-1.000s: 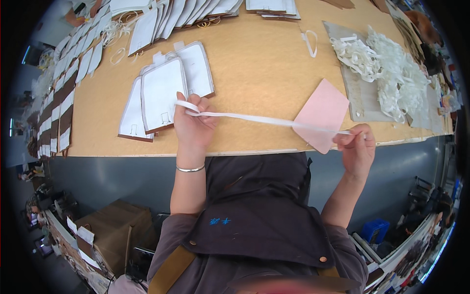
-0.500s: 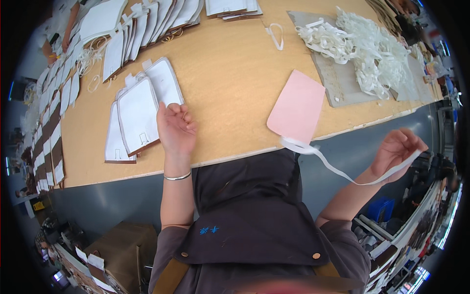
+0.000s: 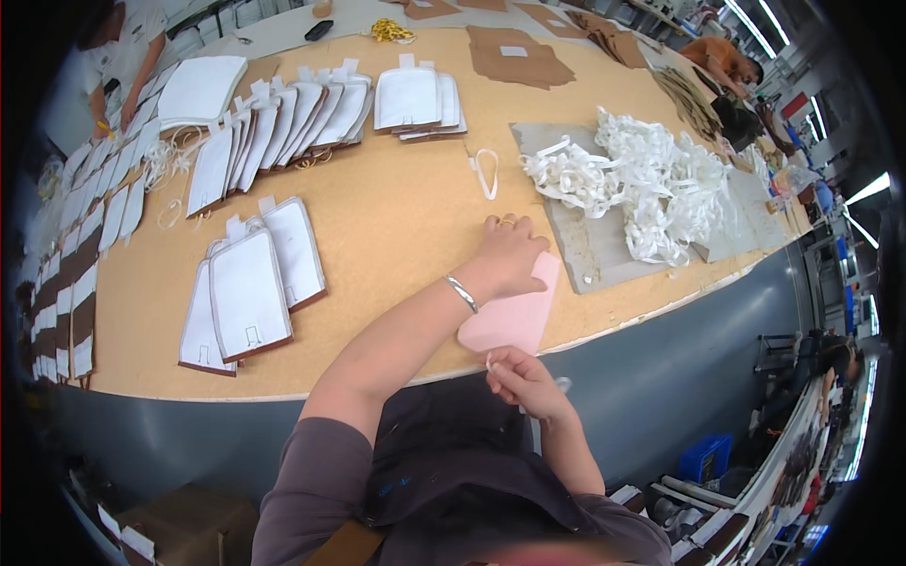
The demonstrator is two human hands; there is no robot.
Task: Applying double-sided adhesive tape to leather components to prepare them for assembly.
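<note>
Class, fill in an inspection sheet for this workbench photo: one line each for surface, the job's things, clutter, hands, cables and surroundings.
Surface: tan worktable with a grey front edge.
Job's things: pink flat piece at the table's near edge; a white strap end shows at the right hand.
Clutter: heap of white straps on a grey board; white flat pieces in stacks and rows; brown cut pieces at the far side.
Hands: left hand presses on the pink flat piece; right hand pinches its near edge.
Cables: nothing seen.
Surroundings: other people at the far table corners; cardboard boxes on the floor.
</note>
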